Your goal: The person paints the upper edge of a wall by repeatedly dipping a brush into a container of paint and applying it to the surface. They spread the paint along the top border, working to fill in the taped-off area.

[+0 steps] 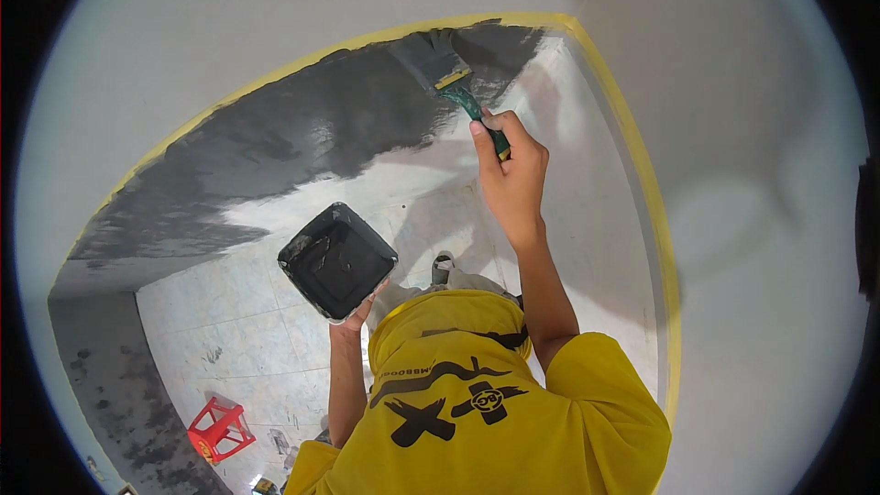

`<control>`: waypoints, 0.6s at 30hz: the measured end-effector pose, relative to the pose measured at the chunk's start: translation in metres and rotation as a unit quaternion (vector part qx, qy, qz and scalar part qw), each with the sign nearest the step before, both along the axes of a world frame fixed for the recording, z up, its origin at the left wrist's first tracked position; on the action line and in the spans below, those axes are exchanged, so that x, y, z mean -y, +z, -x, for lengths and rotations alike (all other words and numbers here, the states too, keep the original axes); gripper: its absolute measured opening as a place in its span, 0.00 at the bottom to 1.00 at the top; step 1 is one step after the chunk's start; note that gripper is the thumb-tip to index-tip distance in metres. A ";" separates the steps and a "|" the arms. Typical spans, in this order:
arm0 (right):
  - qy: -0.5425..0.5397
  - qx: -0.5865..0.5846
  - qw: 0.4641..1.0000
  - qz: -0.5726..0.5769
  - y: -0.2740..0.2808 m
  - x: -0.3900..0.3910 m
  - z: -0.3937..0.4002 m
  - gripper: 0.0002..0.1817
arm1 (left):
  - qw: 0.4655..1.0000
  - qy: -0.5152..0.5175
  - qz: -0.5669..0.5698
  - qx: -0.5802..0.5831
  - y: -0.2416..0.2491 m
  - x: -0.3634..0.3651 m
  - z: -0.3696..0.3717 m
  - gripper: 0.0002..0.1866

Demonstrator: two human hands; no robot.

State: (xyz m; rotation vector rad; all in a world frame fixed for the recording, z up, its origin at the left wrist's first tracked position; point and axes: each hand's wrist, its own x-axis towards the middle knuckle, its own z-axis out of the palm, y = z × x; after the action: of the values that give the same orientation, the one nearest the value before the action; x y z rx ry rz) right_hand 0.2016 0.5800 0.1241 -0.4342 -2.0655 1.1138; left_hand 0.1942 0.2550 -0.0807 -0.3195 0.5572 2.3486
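A wide paintbrush (456, 82) with a green handle is gripped in my right hand (515, 170). Its dark bristles touch the wall just below the yellow tape (367, 37). Dark grey coating (302, 119) covers the upper band of this wall, with streaky edges over the white below. My left hand (356, 313) supports a square tub (337, 261) from its near side and underneath; most of those fingers are hidden. Dark wet paint lies inside the tub, and its rim is smeared.
A red plastic stool (221, 431) stands on the tiled floor (243, 321) at lower left. Yellow tape also runs down the right wall edge (646, 183). The left wall (110, 376) has patchy dark coating. Small items lie near the floor's lower edge.
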 end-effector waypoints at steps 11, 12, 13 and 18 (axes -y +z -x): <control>-0.001 -0.016 0.999 0.052 -0.001 -0.005 0.000 0.08 | 0.999 -0.010 -0.032 -0.020 0.003 -0.002 0.004 0.30; -0.028 -0.035 0.998 0.050 -0.005 -0.009 -0.003 0.08 | 0.999 -0.006 -0.035 -0.018 0.001 -0.001 0.004 0.30; -0.053 -0.049 0.996 0.044 -0.012 -0.018 -0.007 0.09 | 0.999 -0.002 -0.037 -0.015 -0.001 0.000 0.003 0.30; -0.193 -0.025 0.979 0.055 -0.004 -0.036 -0.033 0.08 | 0.999 0.019 -0.034 0.022 -0.006 0.001 -0.001 0.30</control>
State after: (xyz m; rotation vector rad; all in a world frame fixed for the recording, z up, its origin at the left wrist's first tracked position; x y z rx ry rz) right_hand 0.2346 0.6159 0.1206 -0.8144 -1.7807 0.9925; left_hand 0.1955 0.2545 -0.0871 -0.3522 0.4537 2.3857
